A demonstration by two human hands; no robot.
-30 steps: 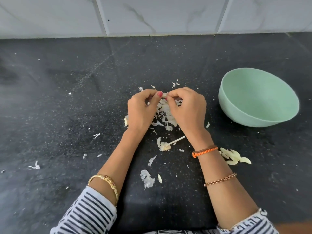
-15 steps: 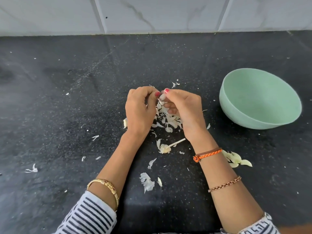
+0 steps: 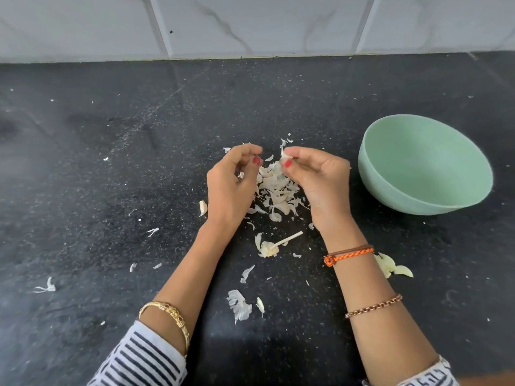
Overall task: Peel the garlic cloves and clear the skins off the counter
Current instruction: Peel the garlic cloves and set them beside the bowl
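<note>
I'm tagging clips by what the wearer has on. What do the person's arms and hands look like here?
The left hand and right hand are bare, with red-painted thumbnails. The left wrist wears a gold bangle above a black-and-white striped sleeve. The right arm wears an orange braided cord with a brown band beside it, a copper-coloured chain bracelet, and a white sleeve with dark patterning.

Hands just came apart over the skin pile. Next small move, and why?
Probably drop the garlic skin scrap that the right hand pinches onto the skin pile right below. The left hand seems to keep the clove, though its curled fingers hide it.
</note>
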